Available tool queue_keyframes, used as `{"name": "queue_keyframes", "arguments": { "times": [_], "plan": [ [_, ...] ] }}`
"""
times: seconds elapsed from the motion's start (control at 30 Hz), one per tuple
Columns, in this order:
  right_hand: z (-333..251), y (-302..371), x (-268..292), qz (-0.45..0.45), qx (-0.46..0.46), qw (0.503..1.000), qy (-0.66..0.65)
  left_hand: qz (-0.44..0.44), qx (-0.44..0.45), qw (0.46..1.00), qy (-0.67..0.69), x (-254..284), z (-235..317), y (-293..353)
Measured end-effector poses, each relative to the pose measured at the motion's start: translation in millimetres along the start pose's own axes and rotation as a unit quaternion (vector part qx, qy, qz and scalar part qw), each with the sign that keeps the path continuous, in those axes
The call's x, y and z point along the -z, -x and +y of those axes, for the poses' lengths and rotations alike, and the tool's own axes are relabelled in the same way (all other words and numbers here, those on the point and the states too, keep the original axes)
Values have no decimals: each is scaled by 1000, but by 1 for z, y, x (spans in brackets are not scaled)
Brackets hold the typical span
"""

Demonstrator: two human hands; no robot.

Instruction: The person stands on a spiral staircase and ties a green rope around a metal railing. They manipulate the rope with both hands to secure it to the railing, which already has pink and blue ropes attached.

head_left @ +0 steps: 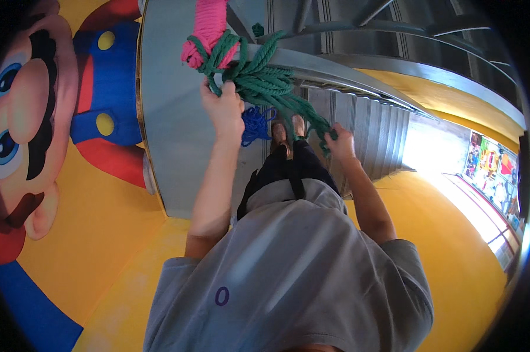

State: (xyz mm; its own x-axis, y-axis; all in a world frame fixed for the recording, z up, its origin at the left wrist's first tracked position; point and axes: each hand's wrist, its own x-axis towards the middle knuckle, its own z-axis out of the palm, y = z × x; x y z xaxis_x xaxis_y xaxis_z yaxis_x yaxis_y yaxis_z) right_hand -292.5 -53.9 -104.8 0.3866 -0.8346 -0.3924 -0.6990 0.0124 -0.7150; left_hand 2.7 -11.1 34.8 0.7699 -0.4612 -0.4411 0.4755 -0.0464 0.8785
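Observation:
A thick bundle of green rope [268, 85] hangs looped at the grey metal handrail [312, 61]. Bright pink rope [210, 23] is wound tightly around a bar at the top, and green strands cross over its lower end. My left hand [224, 108] is closed on the green rope just below that pink winding; its fingertips are partly hidden. Farther right and lower, my right hand [341, 142] grips the trailing strands of the same bundle, holding them out to the side. Blue rope [255, 125] lies heaped low down, beside my shoes [279, 134].
Grey stairs [376, 126] descend on the right toward a bright doorway. Metal railing bars [388, 26] run across the top. At the left, a large cartoon figure [42, 111] covers a yellow wall [109, 246]. Another yellow wall [435, 234] borders the stairs.

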Motion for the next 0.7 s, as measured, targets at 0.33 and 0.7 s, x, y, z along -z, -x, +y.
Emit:
{"name": "queue_keyframes", "arguments": {
  "times": [0.33,0.7],
  "plan": [
    [84,33,27,12,-20,996,89,-55,68,993,81,-1,12,7],
    [-77,-26,-19,-141,81,987,9,-72,197,978,12,2,22,2]
  ]
}}
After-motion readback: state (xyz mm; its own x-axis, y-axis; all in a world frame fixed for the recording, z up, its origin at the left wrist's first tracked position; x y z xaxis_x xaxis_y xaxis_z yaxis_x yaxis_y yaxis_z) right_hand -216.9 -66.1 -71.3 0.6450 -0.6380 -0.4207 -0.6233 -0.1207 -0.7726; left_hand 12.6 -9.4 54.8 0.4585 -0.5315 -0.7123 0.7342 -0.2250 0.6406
